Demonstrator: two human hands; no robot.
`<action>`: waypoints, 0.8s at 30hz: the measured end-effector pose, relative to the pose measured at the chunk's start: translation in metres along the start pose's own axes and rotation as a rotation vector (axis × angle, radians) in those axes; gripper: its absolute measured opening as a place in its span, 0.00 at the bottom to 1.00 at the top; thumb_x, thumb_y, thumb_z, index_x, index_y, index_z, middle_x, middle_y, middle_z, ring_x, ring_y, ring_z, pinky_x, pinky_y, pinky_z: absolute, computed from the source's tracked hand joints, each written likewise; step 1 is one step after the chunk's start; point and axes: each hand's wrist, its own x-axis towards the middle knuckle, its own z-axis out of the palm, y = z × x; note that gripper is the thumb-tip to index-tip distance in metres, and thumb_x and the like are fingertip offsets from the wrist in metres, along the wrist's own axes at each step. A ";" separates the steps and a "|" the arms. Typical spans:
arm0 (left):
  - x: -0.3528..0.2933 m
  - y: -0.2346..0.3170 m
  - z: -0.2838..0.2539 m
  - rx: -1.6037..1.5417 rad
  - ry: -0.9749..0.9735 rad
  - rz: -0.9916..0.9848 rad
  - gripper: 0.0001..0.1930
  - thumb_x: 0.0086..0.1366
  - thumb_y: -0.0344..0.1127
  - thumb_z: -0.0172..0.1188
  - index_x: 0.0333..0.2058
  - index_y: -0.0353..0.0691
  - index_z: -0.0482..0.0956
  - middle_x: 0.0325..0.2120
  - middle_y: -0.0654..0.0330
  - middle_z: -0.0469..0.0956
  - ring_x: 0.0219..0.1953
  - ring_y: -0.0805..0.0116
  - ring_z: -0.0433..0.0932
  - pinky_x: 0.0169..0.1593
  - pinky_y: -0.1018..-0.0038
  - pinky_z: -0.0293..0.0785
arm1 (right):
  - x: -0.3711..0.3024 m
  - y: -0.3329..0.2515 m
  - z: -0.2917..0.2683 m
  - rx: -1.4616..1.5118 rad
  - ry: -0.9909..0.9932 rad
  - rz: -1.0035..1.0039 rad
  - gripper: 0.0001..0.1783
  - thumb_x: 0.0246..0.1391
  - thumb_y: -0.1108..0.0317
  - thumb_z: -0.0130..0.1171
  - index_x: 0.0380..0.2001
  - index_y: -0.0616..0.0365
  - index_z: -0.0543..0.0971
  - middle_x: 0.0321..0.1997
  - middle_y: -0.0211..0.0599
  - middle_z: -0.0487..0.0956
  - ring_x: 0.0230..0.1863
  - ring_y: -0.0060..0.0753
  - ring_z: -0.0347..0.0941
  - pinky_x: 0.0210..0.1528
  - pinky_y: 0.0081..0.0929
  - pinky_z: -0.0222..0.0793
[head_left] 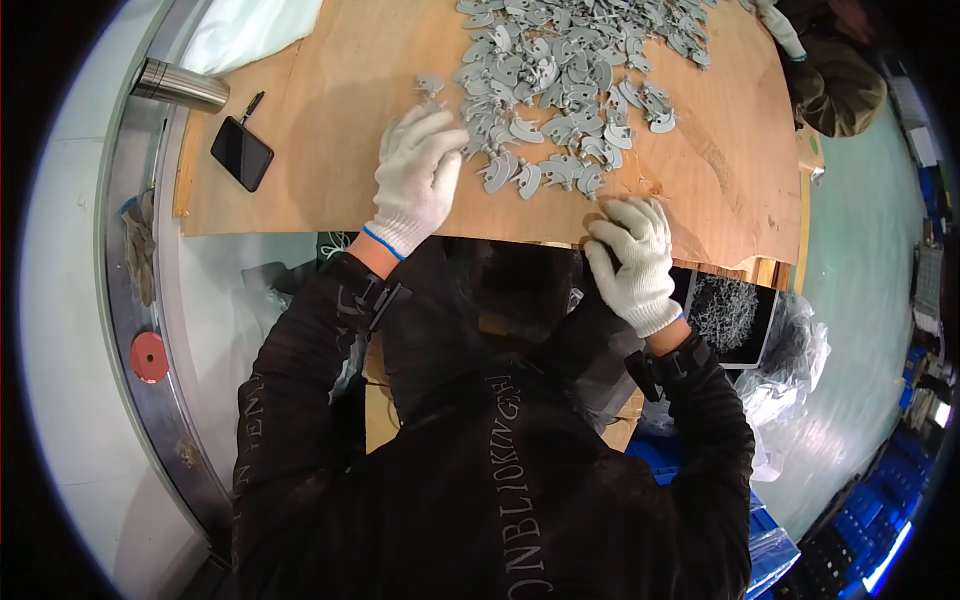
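Observation:
A loose pile of small grey curved plastic parts (pixel 540 75) spreads over the far middle of the wooden table (pixel 330 130). My left hand (pixel 415 180), in a white knitted glove, lies on the table left of the pile, fingers stretched forward. Just beyond its fingertips is a single grey part (pixel 429 84); contact between them is hard to make out. My right hand (pixel 636 265), gloved the same way, rests at the table's near edge with its fingers over the top and thumb apart. Nothing shows in either hand.
On the left lie a black phone (pixel 242 154), a pen (pixel 253 106), a steel flask (pixel 181 85) and white sheeting (pixel 250 35). A dark bin (pixel 727 315) of grey bits stands below the right edge, beside clear plastic bags (pixel 795 350). Another person's gloved hand (pixel 780 28) is far right.

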 end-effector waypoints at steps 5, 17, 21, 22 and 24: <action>0.007 0.024 -0.010 0.016 -0.071 0.075 0.16 0.62 0.33 0.73 0.49 0.49 0.86 0.60 0.58 0.81 0.70 0.46 0.72 0.77 0.43 0.62 | 0.013 0.000 0.007 0.061 -0.010 0.110 0.24 0.53 0.70 0.75 0.54 0.54 0.84 0.60 0.43 0.82 0.63 0.57 0.77 0.69 0.53 0.71; 0.011 0.019 -0.016 -0.065 -0.271 0.196 0.19 0.57 0.32 0.74 0.48 0.51 0.86 0.62 0.57 0.80 0.74 0.43 0.68 0.78 0.39 0.59 | 0.045 -0.009 0.020 -0.075 -0.023 0.044 0.22 0.53 0.69 0.75 0.52 0.52 0.86 0.61 0.44 0.81 0.62 0.60 0.77 0.66 0.53 0.73; 0.002 0.000 0.001 -0.101 -0.095 0.058 0.16 0.58 0.32 0.73 0.46 0.50 0.86 0.63 0.56 0.80 0.73 0.43 0.70 0.78 0.38 0.59 | 0.035 0.006 0.021 0.139 0.083 -0.007 0.15 0.53 0.74 0.73 0.45 0.54 0.86 0.60 0.45 0.81 0.62 0.59 0.78 0.66 0.51 0.74; 0.003 0.000 0.002 -0.084 -0.081 0.057 0.15 0.58 0.32 0.73 0.45 0.50 0.86 0.62 0.56 0.80 0.73 0.42 0.71 0.78 0.39 0.60 | 0.035 0.006 0.021 0.140 0.083 -0.007 0.15 0.53 0.74 0.73 0.45 0.54 0.86 0.60 0.45 0.81 0.62 0.59 0.78 0.66 0.51 0.74; 0.003 0.000 0.001 -0.049 -0.050 0.055 0.15 0.58 0.32 0.73 0.44 0.50 0.86 0.62 0.56 0.81 0.71 0.42 0.72 0.77 0.40 0.62 | 0.034 0.005 0.021 0.145 0.108 0.018 0.13 0.53 0.78 0.71 0.43 0.54 0.85 0.60 0.45 0.81 0.61 0.57 0.78 0.65 0.50 0.74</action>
